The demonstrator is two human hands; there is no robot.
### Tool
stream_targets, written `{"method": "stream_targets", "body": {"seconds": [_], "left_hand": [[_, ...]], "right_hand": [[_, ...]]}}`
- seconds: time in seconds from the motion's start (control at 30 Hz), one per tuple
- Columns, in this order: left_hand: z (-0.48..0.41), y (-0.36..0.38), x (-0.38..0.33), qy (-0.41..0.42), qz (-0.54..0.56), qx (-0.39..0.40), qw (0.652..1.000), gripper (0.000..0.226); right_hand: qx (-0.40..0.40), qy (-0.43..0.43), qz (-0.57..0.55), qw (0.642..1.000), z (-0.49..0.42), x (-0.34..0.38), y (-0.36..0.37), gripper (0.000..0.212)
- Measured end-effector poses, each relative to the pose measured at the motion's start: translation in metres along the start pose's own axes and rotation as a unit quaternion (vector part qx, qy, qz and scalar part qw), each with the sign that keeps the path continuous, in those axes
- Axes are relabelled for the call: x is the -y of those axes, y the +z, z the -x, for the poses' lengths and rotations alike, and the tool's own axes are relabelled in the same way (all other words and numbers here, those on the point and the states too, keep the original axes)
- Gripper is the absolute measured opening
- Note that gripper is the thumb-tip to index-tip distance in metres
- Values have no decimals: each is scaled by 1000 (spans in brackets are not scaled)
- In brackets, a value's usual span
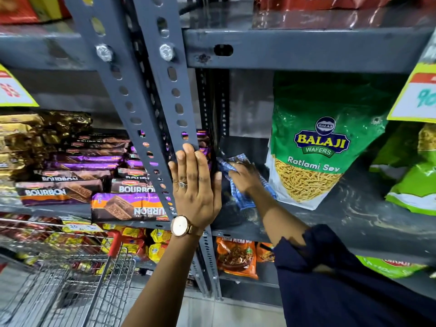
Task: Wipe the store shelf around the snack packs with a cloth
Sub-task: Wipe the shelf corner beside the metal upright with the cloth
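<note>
A blue checked cloth (238, 197) lies on the grey shelf (335, 220), pressed down under my right hand (245, 177) near the shelf's left back corner. A green Balaji Ratlami Sev pack (316, 142) stands upright just right of that hand. More green packs (415, 180) lean at the far right. My left hand (194, 187), with a ring and a watch, rests flat against the slotted grey upright post (165, 109), fingers together.
Bourbon biscuit packs (77, 175) are stacked on the neighbouring shelf to the left. Orange snack packs (236, 258) sit on the shelf below. A wire shopping cart (70, 274) stands at the lower left. Yellow price tags (415, 95) hang from the shelf above.
</note>
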State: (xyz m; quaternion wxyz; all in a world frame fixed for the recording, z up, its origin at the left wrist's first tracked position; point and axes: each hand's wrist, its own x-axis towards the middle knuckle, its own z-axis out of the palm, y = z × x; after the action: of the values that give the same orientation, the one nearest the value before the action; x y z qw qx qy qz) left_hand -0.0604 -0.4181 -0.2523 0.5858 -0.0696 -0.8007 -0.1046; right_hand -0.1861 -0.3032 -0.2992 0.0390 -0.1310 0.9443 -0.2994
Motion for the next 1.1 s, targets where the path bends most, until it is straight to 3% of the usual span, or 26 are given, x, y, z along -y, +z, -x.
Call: {"method": "stream_targets", "body": {"seconds": [0.07, 0.13, 0.33, 0.63, 0.8, 0.93, 1.1], "left_hand": [[-6, -3, -4, 16, 0, -3, 1000, 77], [-4, -1, -3, 10, -8, 0, 1000, 79], [-4, -1, -4, 5, -9, -2, 1000, 78], [-6, -2, -3, 6, 0, -1, 1000, 75], [-7, -2, -5, 4, 0, -4, 1000, 74], [-6, -1, -4, 6, -8, -4, 1000, 76], [-6, 0, -5, 3, -13, -12, 1000, 76]], "right_hand": [[56, -27, 120, 991, -3, -3, 3, 57], [73, -37, 160, 984, -8, -4, 5, 62], [32, -36, 65, 997, -13, -4, 2, 40], [103, -51, 36, 993, 24, -4, 2, 35], [123, -144, -33, 981, 49, -9, -1, 39], [150, -156, -80, 973, 65, -14, -6, 32], [197, -164, -45, 965, 80, -20, -10, 30]]}}
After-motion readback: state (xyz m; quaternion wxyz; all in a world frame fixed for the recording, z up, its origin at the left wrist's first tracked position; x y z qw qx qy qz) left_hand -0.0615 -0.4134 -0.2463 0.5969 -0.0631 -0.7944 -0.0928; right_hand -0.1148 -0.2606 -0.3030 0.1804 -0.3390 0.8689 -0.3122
